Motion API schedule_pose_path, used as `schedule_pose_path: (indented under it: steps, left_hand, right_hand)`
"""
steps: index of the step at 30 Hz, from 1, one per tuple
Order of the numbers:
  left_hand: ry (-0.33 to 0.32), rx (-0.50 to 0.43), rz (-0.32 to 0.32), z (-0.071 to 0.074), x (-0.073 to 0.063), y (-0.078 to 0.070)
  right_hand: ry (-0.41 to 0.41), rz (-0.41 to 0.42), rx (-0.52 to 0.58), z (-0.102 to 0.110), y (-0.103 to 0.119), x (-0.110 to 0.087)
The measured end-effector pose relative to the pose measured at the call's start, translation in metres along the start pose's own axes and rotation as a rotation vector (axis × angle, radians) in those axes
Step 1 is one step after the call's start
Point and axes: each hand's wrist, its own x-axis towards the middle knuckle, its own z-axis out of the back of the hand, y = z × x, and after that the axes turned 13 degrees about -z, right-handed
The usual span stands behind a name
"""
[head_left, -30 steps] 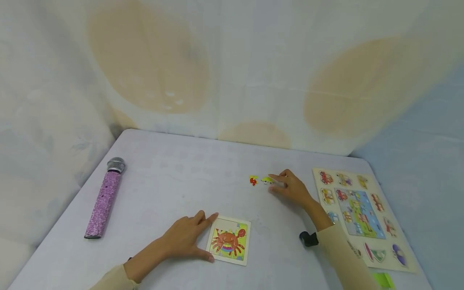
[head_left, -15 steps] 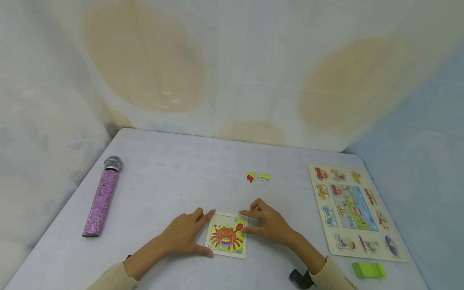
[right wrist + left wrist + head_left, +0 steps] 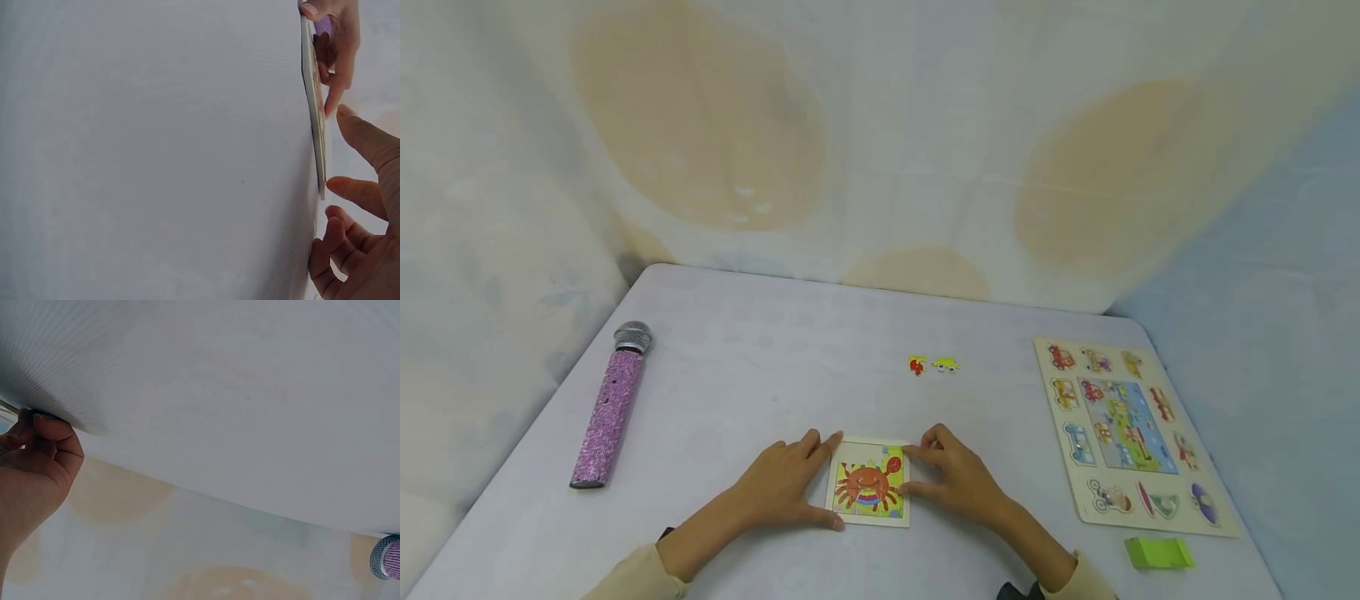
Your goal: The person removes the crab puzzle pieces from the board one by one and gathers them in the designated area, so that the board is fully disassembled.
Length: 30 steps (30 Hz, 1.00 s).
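Note:
A small square crab jigsaw puzzle lies flat on the table, its tray showing a pale bare area at the picture's upper left. My left hand holds its left side, thumb at the lower corner and index finger at the upper one. At the right side, my right hand touches the tray with its extended index finger; the right wrist view shows the thumb raised just off the tray. Farther back lie a red-and-yellow puzzle piece and a yellow car-like piece, both apart from the hands.
On the left lies a microphone with a glittery pink handle. A larger vehicle puzzle board lies on the right, with a bright green block in front of it. Fabric hangs behind the table's back edge.
My right hand has moved from the yellow car-like piece back to the crab puzzle's right side, leaving that piece on the table. My left hand has stayed at the puzzle's left side.

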Motion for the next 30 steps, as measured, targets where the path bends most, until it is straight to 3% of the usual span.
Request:
schedule_pose_path:
  steps: [14,20,26,30]
  left_hand:
    - [-0.032,0.013,-0.014,-0.002,0.000,0.000]
    - [-0.036,0.018,-0.012,-0.003,0.000,0.000]
    - [-0.021,0.012,-0.001,-0.002,0.000,0.000]
    - [-0.010,-0.004,0.009,-0.001,0.001,-0.001]
  right_hand:
    - [0.004,-0.110,0.045,-0.006,0.013,0.001]
    - [0.016,-0.116,0.065,-0.009,0.015,0.001]
    - [0.008,-0.131,0.231,-0.010,0.007,0.001]
    - [-0.010,-0.087,0.322,-0.010,0.003,0.000]
